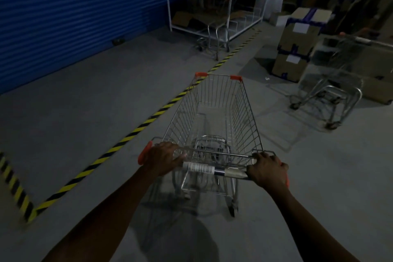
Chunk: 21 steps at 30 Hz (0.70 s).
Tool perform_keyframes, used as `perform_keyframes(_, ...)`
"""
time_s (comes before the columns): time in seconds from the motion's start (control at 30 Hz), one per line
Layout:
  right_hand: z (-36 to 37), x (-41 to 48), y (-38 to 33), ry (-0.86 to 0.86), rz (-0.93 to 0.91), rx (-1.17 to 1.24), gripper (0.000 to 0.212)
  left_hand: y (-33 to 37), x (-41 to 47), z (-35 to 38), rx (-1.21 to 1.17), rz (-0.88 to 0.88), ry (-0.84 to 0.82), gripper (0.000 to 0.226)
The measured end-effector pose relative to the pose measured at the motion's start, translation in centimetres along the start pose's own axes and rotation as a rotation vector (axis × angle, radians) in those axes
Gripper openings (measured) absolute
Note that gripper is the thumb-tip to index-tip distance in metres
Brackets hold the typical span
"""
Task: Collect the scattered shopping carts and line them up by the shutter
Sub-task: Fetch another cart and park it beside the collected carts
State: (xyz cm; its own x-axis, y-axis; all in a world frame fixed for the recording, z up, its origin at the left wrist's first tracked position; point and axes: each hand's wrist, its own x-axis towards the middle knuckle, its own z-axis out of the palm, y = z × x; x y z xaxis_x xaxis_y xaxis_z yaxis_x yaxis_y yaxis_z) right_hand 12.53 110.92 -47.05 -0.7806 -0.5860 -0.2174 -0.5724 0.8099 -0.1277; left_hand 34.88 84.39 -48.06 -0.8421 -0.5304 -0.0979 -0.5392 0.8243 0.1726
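I am holding the cart (214, 117) by its handle (212, 169) with both hands. My left hand (162, 158) is lying over the handle's left end, just beside the orange end cap (144, 154), and its fingers (178, 156) are curling over the bar toward the basket's rear rim. My right hand (269, 169) is gripping the right end, its fingers (260, 156) clenched round the bar and the thumb pressing against it from the inside.

The cart is standing on the grey floor (85, 112) straight ahead of me, its nose pointing away. Its orange front corners are showing just over the yellow-and-black tape line (136, 132), which is running diagonally across the floor. The blue shutter (74, 17) is filling the far left, on the other side of that line and well apart from the cart.

A second cart (331, 83), blurred, is standing off to my right, near a stack of cardboard boxes (297, 44). A metal-framed desk (212, 6) is standing at the back beside the shutter, with clutter on and under it that I cannot make out in the dim light.
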Motion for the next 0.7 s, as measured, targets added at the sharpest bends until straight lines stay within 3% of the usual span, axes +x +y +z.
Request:
perform_keyframes(0.17, -2.1, 9.7, -3.1, 0.002, 0.035, 0.0, 0.07, -4.1, 11.5, -0.4, -0.047, 0.009, -0.032, 0.11)
perform_keyframes(0.43, -4.9, 28.7, -5.4, 0.085, 0.065, 0.028, 0.052, -7.3, 30.9, -3.0, -0.086, 0.089, 0.096, 0.107)
perform_keyframes(0.53, -6.7, 36.1, -5.7, 0.066, 0.072, 0.024, 0.058, -7.0, 38.2, -5.3, -0.02, 0.075, 0.046, 0.111)
perform_keyframes(0.7, -10.1, 47.5, -6.7, 0.044, 0.076, 0.019, 0.051, -7.7, 49.7, -7.4, -0.025, 0.037, 0.027, 0.109)
